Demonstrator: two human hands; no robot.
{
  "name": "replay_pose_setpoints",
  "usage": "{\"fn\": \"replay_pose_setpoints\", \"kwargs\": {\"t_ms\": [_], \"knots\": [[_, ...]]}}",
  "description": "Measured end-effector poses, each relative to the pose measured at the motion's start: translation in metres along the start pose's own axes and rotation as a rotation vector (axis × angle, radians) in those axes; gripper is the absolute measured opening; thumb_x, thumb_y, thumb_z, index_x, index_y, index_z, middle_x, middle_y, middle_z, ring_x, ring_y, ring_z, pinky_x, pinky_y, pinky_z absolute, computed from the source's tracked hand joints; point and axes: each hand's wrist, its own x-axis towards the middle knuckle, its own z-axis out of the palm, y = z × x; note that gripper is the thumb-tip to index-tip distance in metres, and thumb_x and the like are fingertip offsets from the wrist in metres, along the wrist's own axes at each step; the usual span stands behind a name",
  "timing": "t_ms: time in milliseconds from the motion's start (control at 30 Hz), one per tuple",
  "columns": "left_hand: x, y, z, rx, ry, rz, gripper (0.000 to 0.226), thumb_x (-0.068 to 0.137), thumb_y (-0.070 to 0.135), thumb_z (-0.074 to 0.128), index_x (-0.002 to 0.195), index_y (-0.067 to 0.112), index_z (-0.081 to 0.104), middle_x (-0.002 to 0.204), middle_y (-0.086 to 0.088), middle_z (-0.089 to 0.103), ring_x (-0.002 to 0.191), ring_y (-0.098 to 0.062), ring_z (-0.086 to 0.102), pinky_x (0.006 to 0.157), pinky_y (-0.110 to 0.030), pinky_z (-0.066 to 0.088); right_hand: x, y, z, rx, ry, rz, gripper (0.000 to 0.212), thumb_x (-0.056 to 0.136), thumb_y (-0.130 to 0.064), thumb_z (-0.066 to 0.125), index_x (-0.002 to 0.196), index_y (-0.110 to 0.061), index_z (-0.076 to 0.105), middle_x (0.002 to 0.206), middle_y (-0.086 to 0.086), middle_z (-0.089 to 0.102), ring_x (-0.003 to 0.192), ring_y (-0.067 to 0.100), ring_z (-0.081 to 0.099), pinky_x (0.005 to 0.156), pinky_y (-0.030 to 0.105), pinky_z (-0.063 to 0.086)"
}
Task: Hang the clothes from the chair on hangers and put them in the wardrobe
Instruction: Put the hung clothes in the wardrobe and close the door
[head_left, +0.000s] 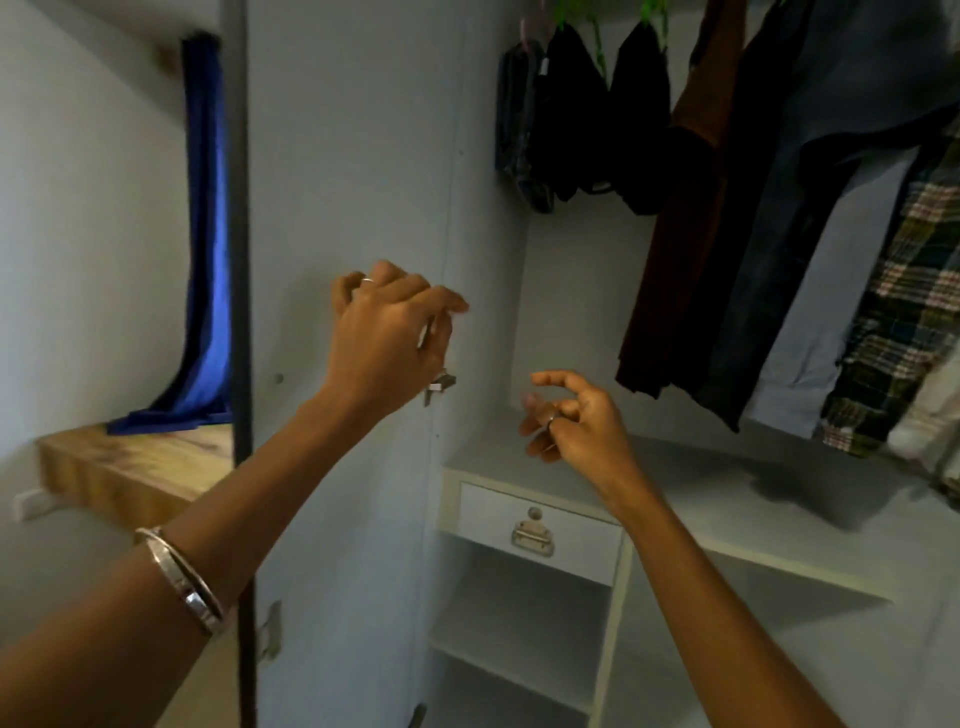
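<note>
Both hands hover empty before the open pale-grey wardrobe (363, 156): left hand (387, 332) loosely curled, right hand (571, 415) relaxed, beneath dark hanging clothes (675, 208).

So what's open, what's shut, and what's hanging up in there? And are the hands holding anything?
Wardrobe door: open.
Small drawer: shut.
Dark clothes: hanging on green hangers.
Brown garment: hanging.
Plaid shirt: hanging.
Blue curtain: hanging down to the wooden ledge.
Left hand: fingers loosely curled, holding nothing.
Right hand: fingers loosely curled, holding nothing.
</note>
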Motion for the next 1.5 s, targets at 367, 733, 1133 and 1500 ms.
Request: {"fn": "replay_pose_setpoints", "kwargs": {"t_ms": [367, 733, 1133, 1500], "knots": [[-0.015, -0.108, -0.095, -0.432, 0.102, -0.633, 0.049, 0.091, 0.032, 0.058, 0.137, 0.019, 0.046, 0.13, 0.0, 0.053, 0.114, -0.011, 0.053, 0.091, -0.018, 0.044, -0.019, -0.063, 0.168, -0.071, -0.188, -0.176, 0.074, 0.079, -0.041, 0.075, 0.142, -0.028, 0.038, 0.133, 0.0, 0.049, 0.112, 0.013, 0.053, 0.086, 0.025, 0.05], [-0.044, -0.124, -0.07, -0.854, -0.084, -0.761, 0.094, 0.074, 0.083, 0.037, 0.142, 0.018, 0.04, 0.129, -0.005, 0.059, 0.117, -0.016, 0.057, 0.103, -0.043, 0.046, -0.029, -0.048, 0.286, -0.419, -0.01, -0.138, 0.104, 0.085, -0.053, 0.062, 0.152, -0.026, -0.012, 0.16, 0.009, 0.016, 0.132, 0.033, 0.045, 0.104, 0.041, 0.045], [-0.055, -0.082, -0.043, -0.797, -0.082, -0.48, 0.072, 0.084, 0.07, 0.038, 0.144, 0.029, 0.037, 0.111, 0.045, 0.049, 0.101, 0.019, 0.052, 0.083, -0.005, 0.043, -0.048, -0.022, 0.215, -0.237, 0.112, -0.183, 0.078, 0.087, -0.024, 0.068, 0.152, -0.023, 0.025, 0.112, 0.009, 0.068, 0.093, 0.029, 0.066, 0.079, 0.03, 0.056], [-0.04, 0.01, 0.064, -0.482, -0.283, -0.109, 0.058, 0.095, 0.027, 0.044, 0.149, 0.023, 0.024, 0.154, -0.001, 0.03, 0.138, -0.029, 0.033, 0.108, -0.049, 0.035, -0.048, 0.027, 0.051, -0.158, 0.144, 0.076, 0.02, 0.094, -0.023, 0.06, 0.112, -0.013, 0.059, 0.104, 0.002, 0.067, 0.093, 0.012, 0.064, 0.08, 0.02, 0.052]]}}
